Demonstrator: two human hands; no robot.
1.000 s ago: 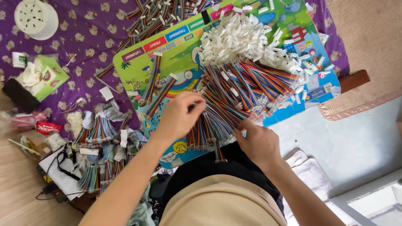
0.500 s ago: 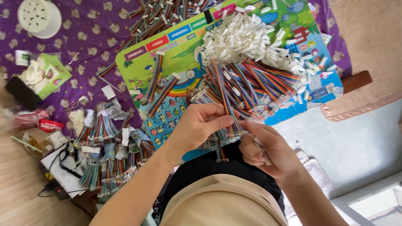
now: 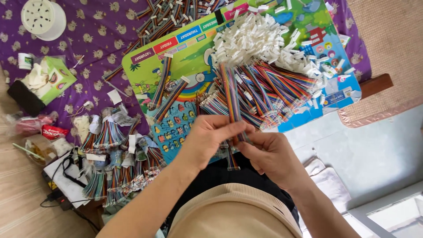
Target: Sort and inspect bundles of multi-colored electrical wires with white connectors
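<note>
Both forearms come up from the lower edge of the head view and meet near the middle. The left hand sits palm down, wrist bent slightly, its fingers curled inward with the fingertips pressed toward those of the other hand. The right hand lies just beside it, knuckles up, thumb and forefinger pinched together close to the left fingertips. The two hands touch at the fingers, bare to the elbows
</note>
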